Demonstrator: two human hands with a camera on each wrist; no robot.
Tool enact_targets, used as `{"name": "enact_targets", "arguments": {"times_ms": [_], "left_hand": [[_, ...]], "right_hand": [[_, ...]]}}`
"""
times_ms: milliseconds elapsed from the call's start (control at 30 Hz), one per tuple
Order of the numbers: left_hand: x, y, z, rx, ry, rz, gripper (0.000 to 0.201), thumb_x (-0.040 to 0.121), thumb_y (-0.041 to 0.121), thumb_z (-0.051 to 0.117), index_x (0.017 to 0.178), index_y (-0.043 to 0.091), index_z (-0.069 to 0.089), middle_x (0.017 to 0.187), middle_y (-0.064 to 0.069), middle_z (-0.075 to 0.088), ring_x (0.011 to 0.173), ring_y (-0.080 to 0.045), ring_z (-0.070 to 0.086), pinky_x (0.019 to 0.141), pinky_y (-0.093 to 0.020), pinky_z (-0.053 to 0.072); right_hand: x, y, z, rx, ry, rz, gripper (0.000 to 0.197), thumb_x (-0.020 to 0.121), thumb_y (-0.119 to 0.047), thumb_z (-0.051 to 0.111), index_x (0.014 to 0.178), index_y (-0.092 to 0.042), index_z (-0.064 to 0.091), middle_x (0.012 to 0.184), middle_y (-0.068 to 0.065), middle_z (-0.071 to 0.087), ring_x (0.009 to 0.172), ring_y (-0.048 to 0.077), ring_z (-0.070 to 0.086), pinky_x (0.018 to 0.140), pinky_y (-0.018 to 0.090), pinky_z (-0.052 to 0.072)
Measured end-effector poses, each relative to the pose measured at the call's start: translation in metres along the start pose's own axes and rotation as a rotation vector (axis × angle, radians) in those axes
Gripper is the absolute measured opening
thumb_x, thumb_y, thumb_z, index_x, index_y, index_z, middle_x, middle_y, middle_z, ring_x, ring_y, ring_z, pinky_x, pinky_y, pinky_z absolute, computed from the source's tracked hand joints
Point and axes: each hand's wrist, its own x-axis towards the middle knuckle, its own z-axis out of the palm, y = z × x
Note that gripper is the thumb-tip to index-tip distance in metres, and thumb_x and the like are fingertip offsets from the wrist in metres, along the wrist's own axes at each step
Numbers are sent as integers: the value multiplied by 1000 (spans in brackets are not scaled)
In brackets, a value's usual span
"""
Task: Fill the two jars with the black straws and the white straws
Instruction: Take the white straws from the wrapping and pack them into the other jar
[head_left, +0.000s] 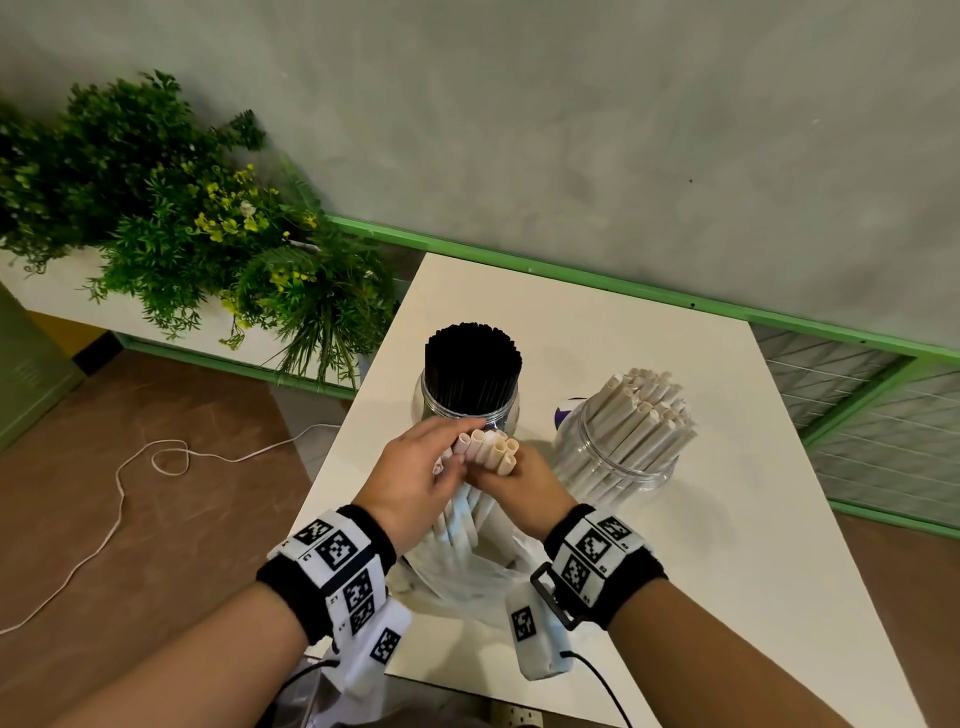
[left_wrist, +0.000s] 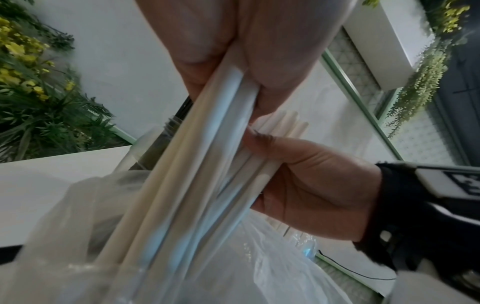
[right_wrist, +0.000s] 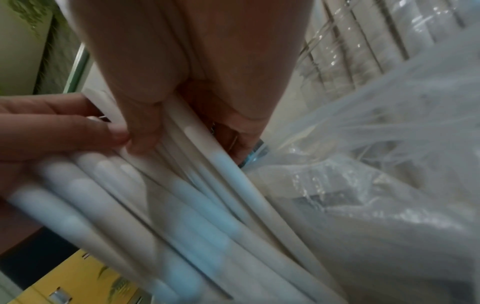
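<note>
A white table (head_left: 675, 519) stands against a grey wall, its far edge along a green rail. A planter of green foliage with yellow flowers (head_left: 197, 234) sits off the table's left edge, and a white cord (head_left: 119, 483) trails over the brown floor beside it.

A clear plastic bag (head_left: 467, 577) lies at the near edge of the table, between the wrists; the lower ends of a bundle of white straws (head_left: 485, 452) reach down into it. The bundle stands roughly upright, open ends uppermost.

A clear jar packed with black straws (head_left: 471, 371) stands toward the far left of the table, upright, straws rising above its mouth. A second clear jar holding white straws (head_left: 631, 431) stands to its right, apart from it; these straws lean and fan out of the mouth. A small purple-and-white object behind this jar cannot be identified.

The left hand (head_left: 415, 480) curls round the bundle from the left, thumb and fingers closed on it. The right hand (head_left: 524, 486) grips the same bundle from the right, fingers wrapped round the straws.
</note>
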Motion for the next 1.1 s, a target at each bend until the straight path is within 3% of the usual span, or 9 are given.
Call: {"name": "enact_targets", "arguments": {"times_ms": [133,267,333,533,667,800,900,1033,1100], "left_hand": [[3,1,0,27,-37,8,55,89,-1,52,136,27,47,130,13,49,117,10,43,97,1,26],[3,0,3,60,-58,48,52,86,1,46,133,23,52,130,15,48,120,-3,48,102,-4,28],[2,-1,5,100,-64,84,52,82,7,40,130,21,55,132,11,50,120,-6,49,105,-12,31],[2,0,6,181,-92,142,54,84,-1,45,134,19,51,132,1,53,117,-14,51,102,-17,34],[0,2,6,171,-110,141,58,86,-4,46,138,23,45,134,3,51,120,-11,49,104,-18,33],[-1,-3,5,187,-130,155,53,84,2,42,132,21,52,129,4,55,117,-12,52,102,-22,38],[-1,-4,3,183,-111,148,51,84,-3,45,130,19,54,127,4,56,114,-11,53,101,-18,36],[2,-1,0,171,-57,137,49,83,-11,49,122,16,60,122,3,59,108,-3,51,95,0,29],[4,0,-1,169,-50,134,48,82,-11,49,120,16,62,120,3,60,106,-1,50,93,2,28]], "right_hand": [[-2,0,1,31,56,-57,26,82,-6,65,106,3,61,94,5,67,88,10,64,80,24,51],[-9,0,4,-70,122,-74,26,78,-16,66,101,-6,62,90,12,67,83,16,62,78,42,52],[-13,1,3,-143,163,-115,24,78,-17,65,101,-12,62,89,6,68,82,15,64,77,43,53],[-23,-9,-3,-342,355,-322,58,85,-8,66,124,-40,37,85,-11,63,74,7,64,64,31,56],[-21,-15,-6,-426,393,-444,59,87,-6,64,133,-36,42,106,-2,62,96,2,60,83,17,48],[-28,-18,-7,-391,443,-481,38,81,3,63,111,-20,62,96,2,61,87,2,56,76,8,41],[-35,-19,-9,-362,471,-493,31,81,1,59,105,-18,62,95,3,61,88,6,58,76,14,42],[-39,-25,-9,-306,452,-490,47,84,-4,53,110,-43,51,101,9,63,98,20,60,79,30,48],[-37,-21,-11,-333,432,-460,47,83,-6,50,112,-43,48,102,9,63,101,22,59,82,32,47]]}}
